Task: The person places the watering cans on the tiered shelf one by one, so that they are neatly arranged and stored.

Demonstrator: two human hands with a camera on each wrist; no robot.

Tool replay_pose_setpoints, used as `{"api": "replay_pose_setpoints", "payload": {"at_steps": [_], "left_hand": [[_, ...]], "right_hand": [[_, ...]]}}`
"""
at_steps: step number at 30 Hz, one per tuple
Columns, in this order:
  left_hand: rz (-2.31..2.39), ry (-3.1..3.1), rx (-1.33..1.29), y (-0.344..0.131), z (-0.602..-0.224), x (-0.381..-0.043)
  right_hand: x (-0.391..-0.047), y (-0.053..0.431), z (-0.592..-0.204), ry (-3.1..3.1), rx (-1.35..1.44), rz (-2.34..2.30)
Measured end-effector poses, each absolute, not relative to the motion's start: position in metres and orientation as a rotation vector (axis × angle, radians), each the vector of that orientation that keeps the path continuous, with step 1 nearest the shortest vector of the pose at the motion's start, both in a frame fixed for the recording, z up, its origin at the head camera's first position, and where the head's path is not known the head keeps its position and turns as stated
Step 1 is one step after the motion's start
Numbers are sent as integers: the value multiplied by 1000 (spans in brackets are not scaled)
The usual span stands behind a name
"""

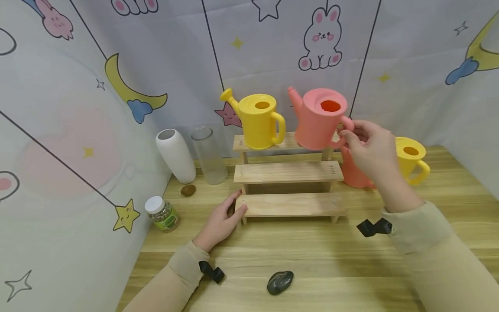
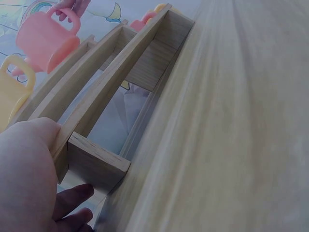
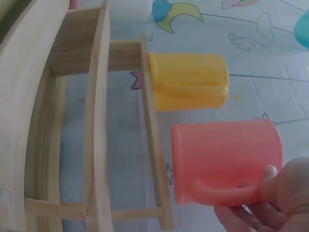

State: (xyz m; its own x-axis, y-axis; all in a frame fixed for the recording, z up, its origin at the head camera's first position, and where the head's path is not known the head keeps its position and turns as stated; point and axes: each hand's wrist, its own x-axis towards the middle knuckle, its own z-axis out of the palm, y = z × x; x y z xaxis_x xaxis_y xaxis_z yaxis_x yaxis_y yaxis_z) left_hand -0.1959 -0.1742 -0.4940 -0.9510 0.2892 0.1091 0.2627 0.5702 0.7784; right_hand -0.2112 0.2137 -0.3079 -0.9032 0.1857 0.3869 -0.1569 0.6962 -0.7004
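Observation:
My right hand (image 1: 372, 147) pinches the handle of a pink watering can (image 1: 317, 117). The can hangs over the right part of the top step of a three-step wooden stand (image 1: 288, 172); in the right wrist view a gap shows between its base and that step. A yellow watering can (image 1: 257, 125) stands upright on the left of the same step, spout to the left. My left hand (image 1: 218, 223) holds the left end of the bottom step, its thumb (image 2: 43, 129) at the board and its fingers by the end support.
Right of the stand are another pink watering can (image 1: 352, 169), partly behind my right hand, and another yellow one (image 1: 409, 158). At left stand a white vase (image 1: 176, 156), a clear glass vase (image 1: 210, 158) and a lidded jar (image 1: 163, 214). A brown stone (image 1: 188, 190) and a dark stone (image 1: 280, 282) lie on the table.

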Motion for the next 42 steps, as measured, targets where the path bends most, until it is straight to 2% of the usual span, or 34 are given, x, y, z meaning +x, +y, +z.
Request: {"api": "replay_pose_setpoints", "payload": {"at_steps": [18,42], "left_hand": [[1330,2781,479,-174,-493,-197],[1335,2769,472,-174,-493,-196]], "right_hand": [[-230,203,-300,-2548,-41,975],[-227,213,-315,-2486,-28,1117]]}}
